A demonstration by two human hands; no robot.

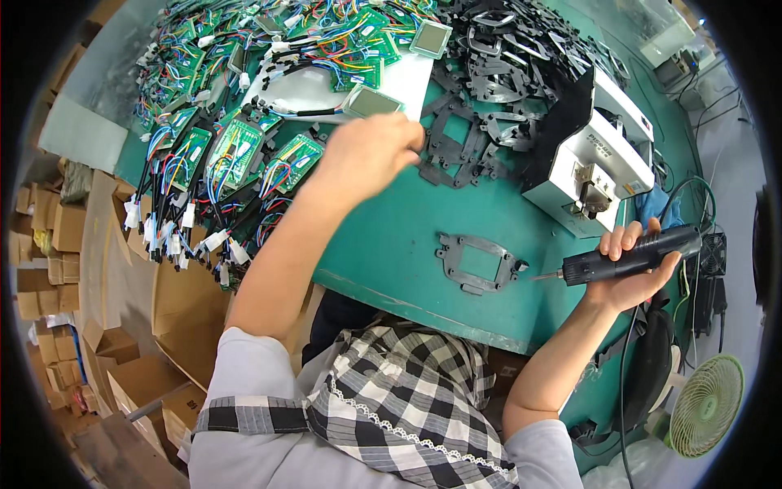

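Note:
My right hand (631, 265) is wrapped around a black electric screwdriver (631, 254), its bit pointing left. Just left of the bit, a black plastic frame (479, 262) with a rectangular opening lies flat on the green mat. My left hand (371, 155) reaches over the far side of the table with curled fingers. Right at those fingers is a small grey display screen (371, 102) with wires running left from it. The fingertips are hidden, so whether they grip the display cannot be made out.
Wired green circuit boards (232, 155) are heaped at the left and back. Black plastic frames (505, 65) pile up at the back right. A white-and-black screw feeder (599, 163) stands at the right. A green fan (707, 406) is lower right; cardboard boxes (183, 318) stand left of the table.

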